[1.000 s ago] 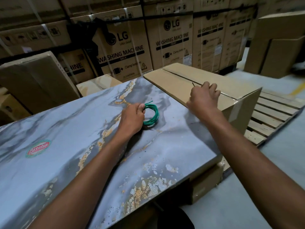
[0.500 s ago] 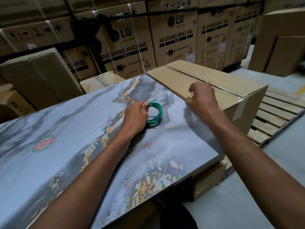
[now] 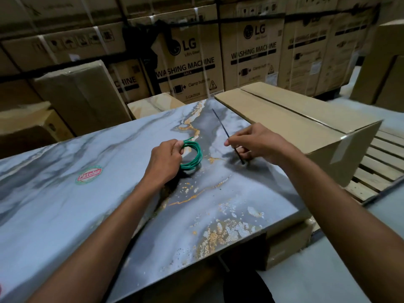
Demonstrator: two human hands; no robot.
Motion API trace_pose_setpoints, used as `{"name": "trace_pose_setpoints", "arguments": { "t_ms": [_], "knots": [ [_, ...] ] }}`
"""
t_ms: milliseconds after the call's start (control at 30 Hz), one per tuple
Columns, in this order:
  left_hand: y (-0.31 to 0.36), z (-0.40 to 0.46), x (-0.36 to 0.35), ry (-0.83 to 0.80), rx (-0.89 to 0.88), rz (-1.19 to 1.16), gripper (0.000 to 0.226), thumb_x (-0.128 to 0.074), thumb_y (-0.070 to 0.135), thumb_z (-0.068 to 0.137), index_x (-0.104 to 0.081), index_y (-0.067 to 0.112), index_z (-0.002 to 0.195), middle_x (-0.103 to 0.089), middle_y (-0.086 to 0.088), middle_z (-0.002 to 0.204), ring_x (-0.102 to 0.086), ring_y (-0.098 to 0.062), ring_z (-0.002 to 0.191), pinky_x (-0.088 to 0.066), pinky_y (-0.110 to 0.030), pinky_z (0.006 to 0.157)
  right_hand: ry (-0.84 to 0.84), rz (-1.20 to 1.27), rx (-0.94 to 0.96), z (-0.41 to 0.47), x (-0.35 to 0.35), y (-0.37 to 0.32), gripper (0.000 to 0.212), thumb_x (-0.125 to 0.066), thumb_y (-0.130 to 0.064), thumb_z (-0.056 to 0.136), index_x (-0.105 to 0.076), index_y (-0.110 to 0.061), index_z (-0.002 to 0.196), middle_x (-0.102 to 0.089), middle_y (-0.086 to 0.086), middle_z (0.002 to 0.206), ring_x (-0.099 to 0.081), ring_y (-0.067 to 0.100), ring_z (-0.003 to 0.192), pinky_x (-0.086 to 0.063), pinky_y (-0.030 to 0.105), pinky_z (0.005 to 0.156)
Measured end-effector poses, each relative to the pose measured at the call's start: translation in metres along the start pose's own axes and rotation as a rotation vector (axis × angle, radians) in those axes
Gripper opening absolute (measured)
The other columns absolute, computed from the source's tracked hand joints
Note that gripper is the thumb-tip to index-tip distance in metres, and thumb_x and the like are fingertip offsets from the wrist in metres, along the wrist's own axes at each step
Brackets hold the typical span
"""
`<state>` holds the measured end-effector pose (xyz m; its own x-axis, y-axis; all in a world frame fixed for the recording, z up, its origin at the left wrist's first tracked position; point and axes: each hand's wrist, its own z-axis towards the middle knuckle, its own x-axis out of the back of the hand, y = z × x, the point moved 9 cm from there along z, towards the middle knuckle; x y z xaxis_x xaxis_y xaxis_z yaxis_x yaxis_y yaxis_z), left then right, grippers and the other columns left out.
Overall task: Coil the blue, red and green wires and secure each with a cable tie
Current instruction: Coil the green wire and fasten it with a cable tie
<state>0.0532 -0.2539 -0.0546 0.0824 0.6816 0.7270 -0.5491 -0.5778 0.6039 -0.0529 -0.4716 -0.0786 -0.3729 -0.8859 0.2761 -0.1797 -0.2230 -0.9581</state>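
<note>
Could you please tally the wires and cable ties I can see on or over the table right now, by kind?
Green wire coils: 1, the green coil held by the left hand.
Black cable ties: 1, the tie pinched by the right hand.
Blue wires: 0 in view.
Red wires: 0 in view.
Total: 2.

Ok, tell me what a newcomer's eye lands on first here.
The green coil at the middle of the marbled table, gripped by the left hand. Beside it, apart, the right hand pinches a black cable tie slanting up. Behind stand washing machine boxes.
</note>
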Motion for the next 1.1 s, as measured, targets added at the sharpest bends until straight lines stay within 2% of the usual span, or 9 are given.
{"name": "trace_pose_setpoints", "arguments": {
  "t_ms": [133,200,400,500,667,800,900,1033,1100],
  "knots": [
    [-0.03,-0.005,0.034,0.06,0.028,0.032,0.038,-0.042,0.027,0.106,-0.059,0.014,0.074,-0.063,-0.007,0.072,-0.061,-0.035,0.078,-0.046,-0.042,0.071,-0.215,0.124,0.001,-0.009,-0.047,-0.018,0.02,-0.064,-0.008,0.096,-0.073,0.008,0.105,-0.057,0.015,0.082,-0.058,0.013,0.057,-0.052,0.019,0.054],
    [-0.047,-0.01,0.052,0.104,0.049,0.027,0.038,-0.042,0.027,0.105,-0.058,0.013,0.074,-0.064,-0.009,0.072,-0.061,-0.036,0.077,-0.048,-0.045,0.071,-0.301,0.153,0.011,-0.011,-0.07,-0.026,0.019,-0.064,-0.008,0.097,-0.073,0.007,0.105,-0.056,0.018,0.086,-0.056,0.016,0.064,-0.054,0.019,0.057],
    [-0.093,-0.026,0.086,0.168,0.146,-0.004,0.039,-0.04,0.027,0.106,-0.059,0.013,0.075,-0.06,-0.007,0.067,-0.058,-0.034,0.07,-0.046,-0.044,0.066,-0.478,0.114,-0.006,-0.013,-0.136,-0.043,0.037,-0.071,-0.014,0.093,-0.067,0.012,0.119,-0.053,0.003,0.072,-0.047,0.011,0.061,-0.046,0.019,0.057],
    [-0.114,-0.033,0.096,0.187,0.189,-0.029,0.04,-0.04,0.028,0.107,-0.058,0.013,0.075,-0.057,-0.004,0.064,-0.052,-0.027,0.064,-0.038,-0.037,0.061,-0.541,0.128,-0.012,-0.016,-0.17,-0.053,0.032,-0.069,-0.01,0.095,-0.068,0.012,0.118,-0.056,0.008,0.077,-0.048,0.011,0.062,-0.043,0.017,0.056],
    [-0.126,-0.037,0.113,0.207,0.198,0.012,0.036,-0.042,0.023,0.105,-0.056,0.015,0.072,-0.058,-0.005,0.066,-0.058,-0.032,0.07,-0.042,-0.039,0.064,-0.572,0.182,0.007,-0.019,-0.214,-0.069,0.023,-0.068,-0.006,0.095,-0.071,0.006,0.115,-0.075,0.016,0.091,-0.071,0.013,0.066,-0.056,0.018,0.059],
    [-0.128,-0.04,0.117,0.24,0.179,-0.004,0.037,-0.042,0.024,0.105,-0.056,0.013,0.074,-0.061,-0.009,0.069,-0.059,-0.034,0.072,-0.046,-0.043,0.066,-0.549,0.264,0.005,-0.02,-0.23,-0.069,0.022,-0.067,0.0,0.094,-0.07,0.01,0.114,-0.075,0.016,0.087,-0.072,0.014,0.065,-0.058,0.02,0.061],
    [-0.133,-0.042,0.114,0.269,0.174,-0.086,0.036,-0.042,0.026,0.104,-0.057,0.013,0.074,-0.058,-0.005,0.067,-0.053,-0.027,0.065,-0.044,-0.042,0.061,-0.525,0.301,0.027,-0.019,-0.234,-0.064,0.024,-0.072,-0.003,0.091,-0.07,0.011,0.111,-0.072,0.019,0.087,-0.069,0.015,0.063,-0.06,0.021,0.066],
    [-0.142,-0.042,0.114,0.289,0.187,-0.182,0.037,-0.043,0.031,0.103,-0.057,0.012,0.074,-0.054,-0.001,0.063,-0.05,-0.023,0.063,-0.039,-0.035,0.061,-0.461,0.205,0.077,-0.018,-0.23,-0.064,0.019,-0.073,-0.008,0.093,-0.073,0.007,0.104,-0.068,0.008,0.07,-0.055,0.007,0.053,-0.049,0.016,0.054],
    [-0.141,-0.041,0.113,0.284,0.178,-0.174,0.037,-0.042,0.029,0.104,-0.057,0.012,0.074,-0.054,-0.001,0.063,-0.05,-0.022,0.062,-0.038,-0.034,0.06,-0.435,0.221,0.072,-0.02,-0.227,-0.066,0.017,-0.069,-0.005,0.095,-0.071,0.007,0.107,-0.07,0.011,0.071,-0.062,0.008,0.053,-0.05,0.015,0.052]
  ]
}}
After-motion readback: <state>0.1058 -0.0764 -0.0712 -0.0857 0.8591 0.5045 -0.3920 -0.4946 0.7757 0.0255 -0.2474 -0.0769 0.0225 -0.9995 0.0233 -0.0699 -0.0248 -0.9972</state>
